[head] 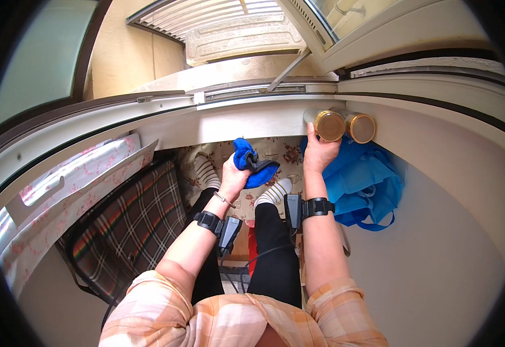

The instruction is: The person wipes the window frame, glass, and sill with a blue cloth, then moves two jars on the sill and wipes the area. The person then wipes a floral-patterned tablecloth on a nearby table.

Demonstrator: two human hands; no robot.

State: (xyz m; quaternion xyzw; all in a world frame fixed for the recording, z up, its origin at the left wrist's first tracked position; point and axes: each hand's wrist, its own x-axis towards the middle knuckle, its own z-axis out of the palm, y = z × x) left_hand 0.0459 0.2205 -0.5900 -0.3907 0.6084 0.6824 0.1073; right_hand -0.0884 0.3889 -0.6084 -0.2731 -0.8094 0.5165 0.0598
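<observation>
My left hand (235, 175) is closed around a bunched blue cloth with dark edging (259, 171), held in front of the white window sill (244, 119). At the sill's right end, my right hand (320, 152) grips a glass jar with a gold-coloured lid (329, 126), thumb on its left side and the other fingers partly hidden beneath. A second gold-lidded jar (361, 128) is just to its right, near the corner of the wall.
The window stands open, a metal stay (289, 69) crossing its gap. Blue bags (361, 182) lie below the jars. A plaid case (131, 225) leans at the left beside floral fabric (79, 191). My striped-sock feet are on a flower-patterned cover (239, 204); cables hang by my legs.
</observation>
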